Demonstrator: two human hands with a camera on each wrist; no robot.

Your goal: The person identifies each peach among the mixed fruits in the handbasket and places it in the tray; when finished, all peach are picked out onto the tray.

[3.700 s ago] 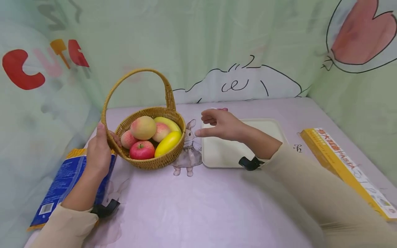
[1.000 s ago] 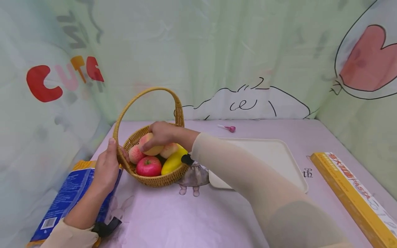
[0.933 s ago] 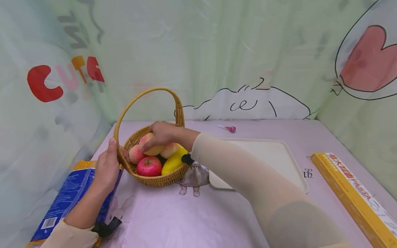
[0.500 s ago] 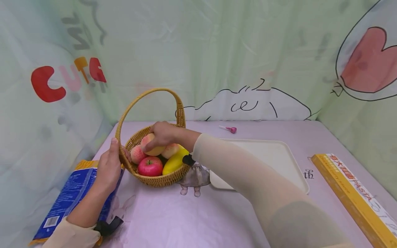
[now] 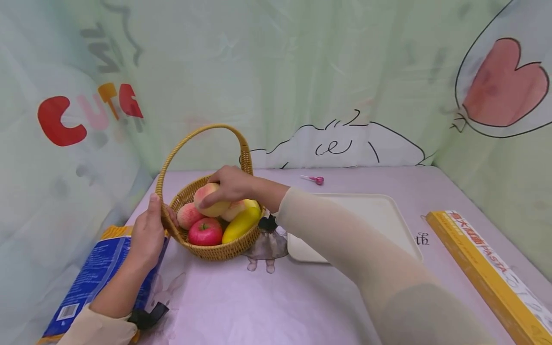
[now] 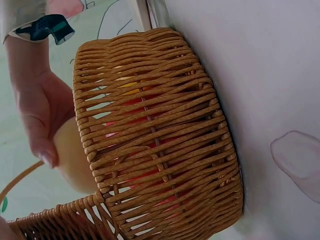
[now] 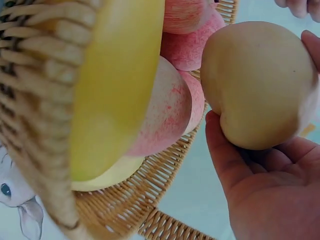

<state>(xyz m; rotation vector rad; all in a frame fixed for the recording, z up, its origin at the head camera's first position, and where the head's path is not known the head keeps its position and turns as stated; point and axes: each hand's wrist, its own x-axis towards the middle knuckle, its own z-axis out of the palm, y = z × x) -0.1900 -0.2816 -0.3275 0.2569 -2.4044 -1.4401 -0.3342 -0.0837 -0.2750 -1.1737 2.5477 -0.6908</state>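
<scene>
My right hand point(image 5: 235, 183) curls round a smooth, pale-yellow peach point(image 7: 257, 85), blushed pink on its left, just above the other fruit point(image 5: 205, 232) in the wicker basket point(image 5: 215, 252), left on the table point(image 5: 241, 306); my left hand point(image 5: 148, 232) grips the basket's left side.

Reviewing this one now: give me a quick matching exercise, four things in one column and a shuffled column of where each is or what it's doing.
Column one:
1. Left hand
2. Lollipop
3. Right hand
4. Red apple

Column two:
A. Holds a peach
B. Lies inside the basket
C. Grips the basket's side
D. Lies on the table, beyond the tray

Right pairs: 1-C, 2-D, 3-A, 4-B
</scene>
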